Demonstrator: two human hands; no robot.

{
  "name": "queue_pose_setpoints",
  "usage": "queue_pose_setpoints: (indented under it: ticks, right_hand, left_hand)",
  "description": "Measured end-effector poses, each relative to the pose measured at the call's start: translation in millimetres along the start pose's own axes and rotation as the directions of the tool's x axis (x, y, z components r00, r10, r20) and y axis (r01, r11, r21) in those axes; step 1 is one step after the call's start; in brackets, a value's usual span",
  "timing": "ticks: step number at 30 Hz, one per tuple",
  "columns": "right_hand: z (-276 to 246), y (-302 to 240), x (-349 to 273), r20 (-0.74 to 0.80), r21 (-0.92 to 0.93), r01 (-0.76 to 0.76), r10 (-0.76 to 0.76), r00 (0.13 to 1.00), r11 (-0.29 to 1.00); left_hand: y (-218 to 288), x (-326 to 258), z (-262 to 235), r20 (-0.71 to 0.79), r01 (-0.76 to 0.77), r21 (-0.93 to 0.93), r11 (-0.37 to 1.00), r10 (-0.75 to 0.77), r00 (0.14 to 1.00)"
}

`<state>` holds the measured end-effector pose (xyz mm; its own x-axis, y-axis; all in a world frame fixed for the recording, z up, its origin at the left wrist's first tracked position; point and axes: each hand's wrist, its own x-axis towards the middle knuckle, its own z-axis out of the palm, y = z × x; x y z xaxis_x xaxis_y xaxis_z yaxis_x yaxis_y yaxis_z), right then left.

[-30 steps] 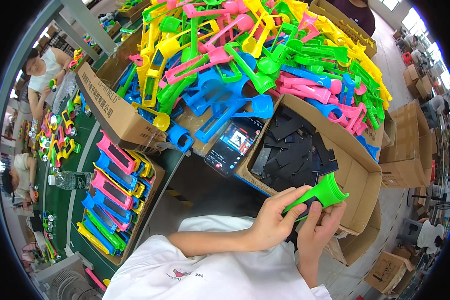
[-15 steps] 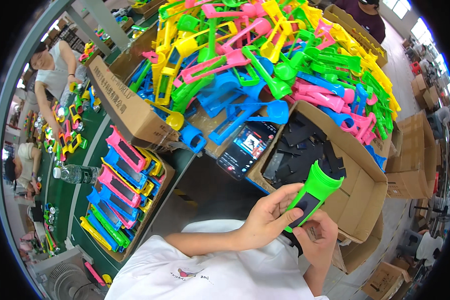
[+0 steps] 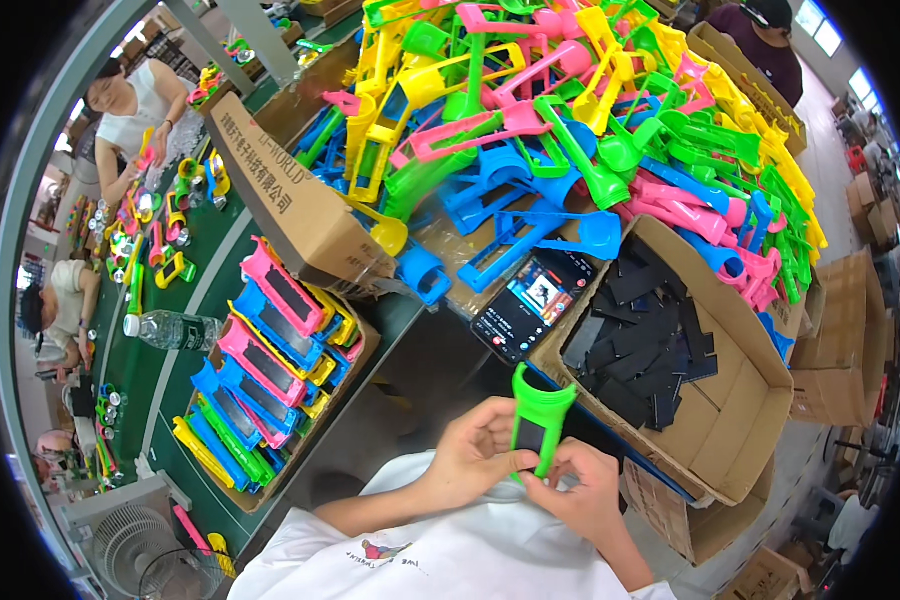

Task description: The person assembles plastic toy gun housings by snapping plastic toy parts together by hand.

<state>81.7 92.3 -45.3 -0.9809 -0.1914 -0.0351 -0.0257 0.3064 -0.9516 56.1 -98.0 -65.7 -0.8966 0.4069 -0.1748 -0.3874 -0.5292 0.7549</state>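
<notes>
In front of my chest I hold a green plastic housing (image 3: 545, 405) with a curved, flared top. A flat black panel (image 3: 530, 437) lies in its face. My left hand (image 3: 478, 455) grips its left side, thumb across the lower front. From the right, my right hand (image 3: 578, 488) pinches its lower end, with thumb and fingers closed on it. Just beyond my right hand, an open carton (image 3: 735, 405) holds many loose black plates (image 3: 650, 350). To the left, a shallow box holds rows of pink, blue, green and yellow housings (image 3: 262, 352) fitted with black panels.
A large heap of coloured plastic housings (image 3: 530, 130) fills the far side. A lit phone (image 3: 532, 303) lies before the black plates. A plastic bottle (image 3: 173, 330) lies on the green table (image 3: 175, 400) at left, near a fan (image 3: 135, 545). A person in white (image 3: 135, 110) works across it.
Both hands have moved left and slightly down with the green housing, away from the carton of black plates. The housing now stands more upright. The view has shifted, too.
</notes>
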Motion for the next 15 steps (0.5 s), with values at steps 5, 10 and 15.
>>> queue_pose_setpoints:
  ticks: [5,10,15]
  right_hand:
    - [9.8,-0.8,10.0,0.061,0.001,0.022,-0.022,0.998,1.0]
    - [13.8,-4.4,24.9,0.122,0.133,0.019,-0.035,0.992,0.991]
    - [10.7,11.2,22.6,0.22,0.208,-0.049,0.002,0.976,0.977]
  left_hand:
    - [8.5,-12.9,-10.1,-0.061,-0.063,0.134,0.989,0.071,0.996]
    - [40.0,-36.4,-31.7,-0.265,-0.106,0.472,0.875,0.255,0.93]
    - [82.8,-61.8,-54.4,-0.513,-0.128,0.633,0.764,0.537,0.67]
